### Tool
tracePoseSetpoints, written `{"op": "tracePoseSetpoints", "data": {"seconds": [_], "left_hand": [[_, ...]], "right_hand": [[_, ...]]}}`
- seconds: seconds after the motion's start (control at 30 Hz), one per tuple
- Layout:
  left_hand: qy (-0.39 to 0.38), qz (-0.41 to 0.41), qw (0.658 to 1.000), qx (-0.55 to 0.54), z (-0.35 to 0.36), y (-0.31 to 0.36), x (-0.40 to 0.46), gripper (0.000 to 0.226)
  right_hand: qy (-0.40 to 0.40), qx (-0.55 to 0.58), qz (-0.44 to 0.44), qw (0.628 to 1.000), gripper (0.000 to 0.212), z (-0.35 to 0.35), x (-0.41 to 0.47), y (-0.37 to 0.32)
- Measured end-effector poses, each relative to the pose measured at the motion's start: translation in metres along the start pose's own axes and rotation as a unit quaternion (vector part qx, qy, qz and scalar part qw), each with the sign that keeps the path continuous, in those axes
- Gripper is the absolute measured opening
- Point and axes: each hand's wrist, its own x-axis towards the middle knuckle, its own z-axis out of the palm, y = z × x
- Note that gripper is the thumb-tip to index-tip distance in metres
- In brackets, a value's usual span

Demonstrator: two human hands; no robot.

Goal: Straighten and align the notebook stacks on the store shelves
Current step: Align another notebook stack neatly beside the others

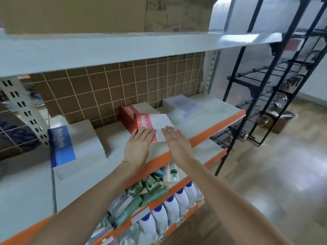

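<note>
A red and white notebook stack (155,123) lies on the grey shelf (99,167) with the orange front edge, near the middle. My left hand (138,145) lies flat with straight fingers on the stack's near left corner. My right hand (177,143) lies flat beside it at the stack's near right edge. Another red stack (128,114) sits just behind, partly hidden. A blue and white notebook stack (61,147) lies to the left on the same shelf. A pale, plastic-wrapped stack (184,106) lies to the right.
Brown paper-wrapped bundles (88,137) sit between the stacks. A grid panel backs the shelf, and cardboard boxes (106,13) stand on the shelf above. Lower shelves hold green packets (150,186) and white bottles (169,207). A black wire rack (265,96) stands at the right.
</note>
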Motion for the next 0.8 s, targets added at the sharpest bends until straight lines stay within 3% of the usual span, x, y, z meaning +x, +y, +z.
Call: {"op": "tracePoseSetpoints", "data": {"seconds": [0.37,0.47,0.57,0.8], "left_hand": [[-0.004,-0.183,0.982,0.047,0.039,0.018,0.051,0.067],[-0.047,-0.242,0.968,0.057,0.046,0.022,0.056,0.054],[-0.084,-0.292,0.952,0.044,0.051,0.022,0.049,0.061],[-0.105,-0.318,0.942,0.004,0.046,0.010,0.054,0.065]], "right_hand": [[-0.029,0.043,-0.191,0.980,0.067,0.031,0.087,0.070],[-0.072,0.048,-0.206,0.975,0.066,0.035,0.100,0.085],[-0.109,0.061,-0.202,0.972,0.060,0.040,0.107,0.091],[-0.162,0.100,-0.210,0.959,0.072,0.049,0.128,0.087]]}}
